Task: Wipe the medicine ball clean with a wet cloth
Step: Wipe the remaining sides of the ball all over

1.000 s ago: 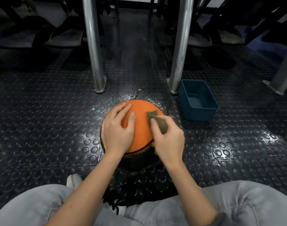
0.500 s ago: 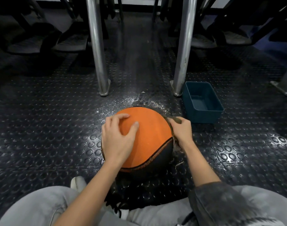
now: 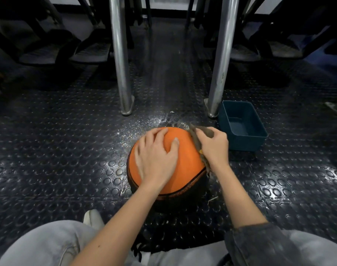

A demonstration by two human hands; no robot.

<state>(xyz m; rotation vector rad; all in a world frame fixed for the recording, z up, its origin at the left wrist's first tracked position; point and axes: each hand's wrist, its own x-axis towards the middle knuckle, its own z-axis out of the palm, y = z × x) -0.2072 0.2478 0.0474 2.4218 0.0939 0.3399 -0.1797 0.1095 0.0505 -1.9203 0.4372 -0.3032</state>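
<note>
Head view, looking down from where the person sits on the floor: the ball [image 3: 188,169] rests on the black studded rubber floor [image 3: 58,150] right in front of their knees, orange on top with a dark band and a black underside. The left hand [image 3: 156,156] lies flat on the crown of the ball, fingers spread and pressing down, thumb out toward the right. The right hand [image 3: 213,146] is curled tight around a brownish cloth [image 3: 196,140], holding it against the ball's upper right flank; a frayed end of the cloth hangs down below the wrist along the ball's side. The two hands are close but not touching, with a strip of orange showing between them.

Just right of the ball sits a teal plastic tub [image 3: 244,143], apart from it, its far corner next to the foot of the right metal post [image 3: 219,64]. A second post [image 3: 121,64] stands to the left, beyond the ball. The floor glitters with wet specks around the far side of the ball. Grey trousers [image 3: 48,244] fill the bottom edge, a white shoe [image 3: 92,216] pokes out beside the left forearm, and a dark sleeve [image 3: 259,240] is pushed up on the right arm.
</note>
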